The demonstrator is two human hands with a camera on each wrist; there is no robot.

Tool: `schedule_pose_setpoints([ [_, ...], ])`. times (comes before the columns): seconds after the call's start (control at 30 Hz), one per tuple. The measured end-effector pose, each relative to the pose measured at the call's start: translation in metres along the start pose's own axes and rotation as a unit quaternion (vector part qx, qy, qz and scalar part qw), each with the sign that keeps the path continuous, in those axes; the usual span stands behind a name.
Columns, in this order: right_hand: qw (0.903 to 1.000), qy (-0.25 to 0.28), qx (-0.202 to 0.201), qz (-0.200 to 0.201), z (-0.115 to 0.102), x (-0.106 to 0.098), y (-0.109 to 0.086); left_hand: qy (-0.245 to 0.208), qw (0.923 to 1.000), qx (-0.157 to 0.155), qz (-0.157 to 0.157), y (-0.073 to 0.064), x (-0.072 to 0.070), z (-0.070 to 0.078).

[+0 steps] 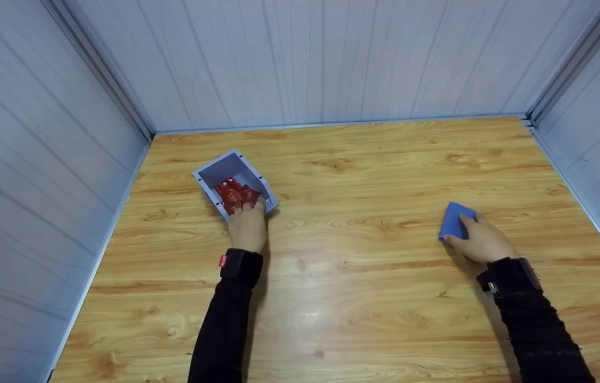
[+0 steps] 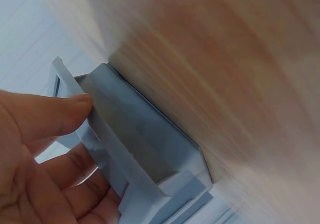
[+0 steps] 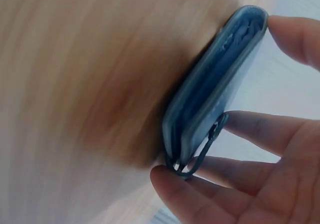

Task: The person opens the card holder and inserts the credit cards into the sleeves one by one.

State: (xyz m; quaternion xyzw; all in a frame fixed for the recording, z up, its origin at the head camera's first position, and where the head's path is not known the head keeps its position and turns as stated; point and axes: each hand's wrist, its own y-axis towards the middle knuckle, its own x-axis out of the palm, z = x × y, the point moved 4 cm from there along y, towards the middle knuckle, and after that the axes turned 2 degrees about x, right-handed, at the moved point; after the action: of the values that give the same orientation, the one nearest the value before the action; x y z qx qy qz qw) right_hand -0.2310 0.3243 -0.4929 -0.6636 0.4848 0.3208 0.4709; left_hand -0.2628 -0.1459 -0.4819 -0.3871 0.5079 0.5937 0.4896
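A light grey open box (image 1: 221, 169) sits on the wooden table at the left. Red packets with gold print (image 1: 232, 197) lie inside it. My left hand (image 1: 247, 226) grips the box's near wall, the thumb (image 2: 75, 112) on one side of the rim and the other fingers on the opposite side. Over at the right, my right hand (image 1: 483, 240) holds a small blue wallet (image 1: 452, 219) between thumb and fingers. In the right wrist view the wallet (image 3: 202, 82) shows a narrow gap along its edge. A dark loop (image 3: 202, 151) hangs from it near my fingertips.
The wooden tabletop (image 1: 332, 223) spreads between the two hands. White panel walls (image 1: 300, 64) rise behind it and on both sides. Dark sleeves with black wrist straps (image 1: 241, 264) cover both arms.
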Motion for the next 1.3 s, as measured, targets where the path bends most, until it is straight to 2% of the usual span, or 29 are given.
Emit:
schedule_pose_setpoints([
  [0.2,0.9999,0.002,-0.015,0.005,-0.013,0.005,-0.002,0.004,1.0,0.004,-0.005,-0.001,0.0,0.006],
  [0.43,0.9993,-0.019,-0.029,0.014,-0.027,0.012,-0.001,0.006,0.9998,0.016,0.005,-0.001,0.0,0.016],
  [0.7,0.9972,-0.036,-0.054,0.038,-0.047,0.02,-0.006,-0.001,0.9997,0.022,-0.007,0.0,0.004,0.028],
  [0.97,0.9932,-0.06,-0.083,0.056,-0.065,0.028,-0.01,0.005,0.9993,0.037,-0.011,0.001,0.007,0.042],
  [1.13,0.9912,-0.073,-0.095,0.057,-0.078,0.035,-0.012,0.009,0.9989,0.038,-0.028,0.002,0.011,0.048],
  [1.3,0.9879,-0.085,-0.112,0.065,-0.09,0.04,-0.014,0.015,0.9983,0.052,-0.022,0.002,0.014,0.056],
])
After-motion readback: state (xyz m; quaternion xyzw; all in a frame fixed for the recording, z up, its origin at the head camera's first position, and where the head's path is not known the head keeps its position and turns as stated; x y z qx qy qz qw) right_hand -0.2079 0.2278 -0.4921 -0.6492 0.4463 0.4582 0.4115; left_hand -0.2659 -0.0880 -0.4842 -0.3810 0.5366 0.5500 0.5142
